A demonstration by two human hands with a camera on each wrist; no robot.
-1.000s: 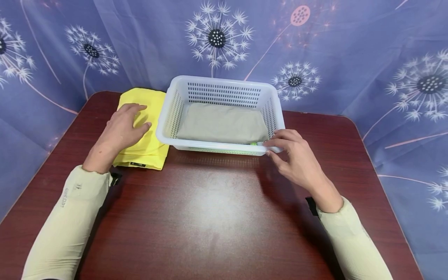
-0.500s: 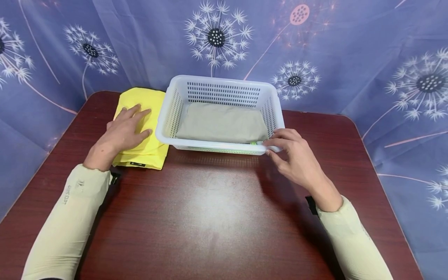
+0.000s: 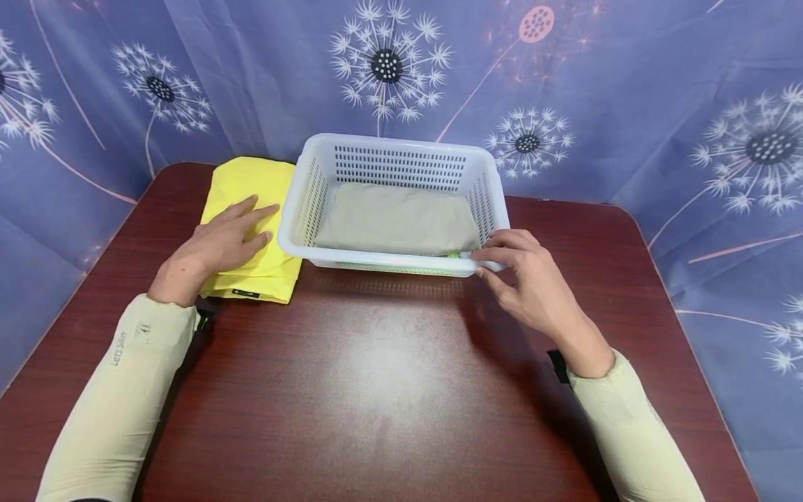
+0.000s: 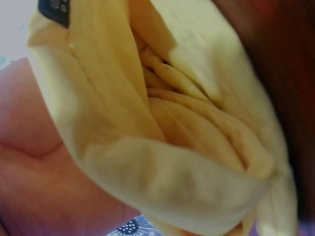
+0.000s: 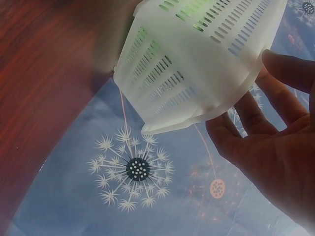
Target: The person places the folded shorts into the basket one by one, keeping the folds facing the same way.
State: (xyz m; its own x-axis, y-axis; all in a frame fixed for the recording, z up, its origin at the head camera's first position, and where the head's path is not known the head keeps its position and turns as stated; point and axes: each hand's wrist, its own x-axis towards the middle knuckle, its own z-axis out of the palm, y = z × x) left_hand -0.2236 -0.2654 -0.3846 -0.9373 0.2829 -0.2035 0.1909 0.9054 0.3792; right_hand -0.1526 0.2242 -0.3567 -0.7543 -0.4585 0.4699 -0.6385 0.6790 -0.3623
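Observation:
My left hand (image 3: 218,240) lies over a folded yellow garment (image 3: 249,183), its fingers fairly straight and spread toward the basket. In the left wrist view the garment (image 4: 182,182) appears as rounded folded layers with a dark label (image 4: 56,11), beside the palm. With thumb and fingers my right hand (image 3: 530,282) pinches the front right corner of a white plastic basket (image 3: 401,150). The right wrist view shows the thumb on the outer side of the basket (image 5: 197,83) at its rim. Inside the basket lies a folded grey-beige cloth (image 3: 398,219), with something bright green (image 3: 454,256) peeking out at the front.
The dark red-brown table (image 3: 376,390) carries the basket near its back edge. The yellow garment lies left of the basket, close against it. Behind and to both sides hangs a blue curtain (image 3: 263,77) with dandelion prints.
My left hand has come down onto the yellow garment, its fingers spreading and then shifting slightly toward the basket. My right hand keeps its hold on the basket's corner.

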